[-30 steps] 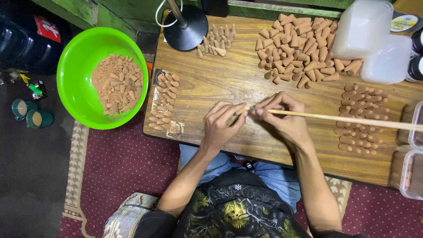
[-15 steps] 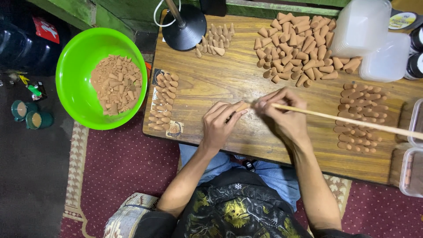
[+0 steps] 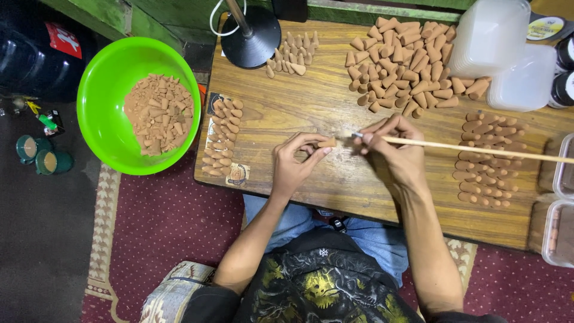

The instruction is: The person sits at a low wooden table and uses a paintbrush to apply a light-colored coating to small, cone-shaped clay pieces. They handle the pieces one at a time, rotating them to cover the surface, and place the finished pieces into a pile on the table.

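My left hand (image 3: 296, 164) pinches a small brown cone (image 3: 327, 143) over the middle of the wooden table (image 3: 311, 101). My right hand (image 3: 391, 149) grips a long thin wooden stick (image 3: 478, 149) that runs off to the right, its tip close to the cone's wide end. Loose brown cones lie in a heap (image 3: 406, 66) at the back, in rows (image 3: 487, 158) on the right, in a column (image 3: 224, 134) on the left and in a small group (image 3: 293, 57) by the lamp base.
A green bowl (image 3: 104, 90) with cones stands left of the table. A black lamp base (image 3: 251, 42) is at the back. Clear plastic tubs (image 3: 508, 54) sit at the back right, more tubs (image 3: 562, 203) at the right edge. Two small cups (image 3: 42, 155) stand on the floor.
The stick's far end has swung slightly lower to the right. Both hands stay together over the table's middle, still working the cone.
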